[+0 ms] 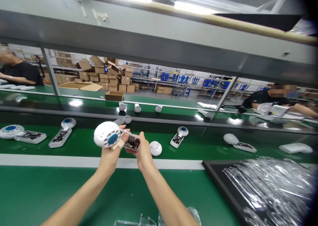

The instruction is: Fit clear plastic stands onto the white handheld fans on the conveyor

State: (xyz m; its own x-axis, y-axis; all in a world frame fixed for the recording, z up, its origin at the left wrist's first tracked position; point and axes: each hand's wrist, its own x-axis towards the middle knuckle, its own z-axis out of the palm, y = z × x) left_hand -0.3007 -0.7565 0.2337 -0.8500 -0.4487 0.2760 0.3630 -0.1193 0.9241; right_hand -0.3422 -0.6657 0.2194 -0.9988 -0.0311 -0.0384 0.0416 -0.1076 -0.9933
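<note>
Both hands hold up a white round-headed device with a blue disc in its vented head. Its handle lies open, and a dark circuit board shows inside. My left hand is closed around it just below the head, with a beige band on a finger. At the handle's far end, my right hand grips the sides between thumb and fingers. Just right of that hand, a white vented head rests on the green belt; whatever joins it is hidden.
More open-handled devices lie along the belt on both sides. A black-rimmed tray of clear plastic pieces stands at right. Clear plastic parts sit at the front edge. Co-workers are across the line; a metal beam hangs overhead.
</note>
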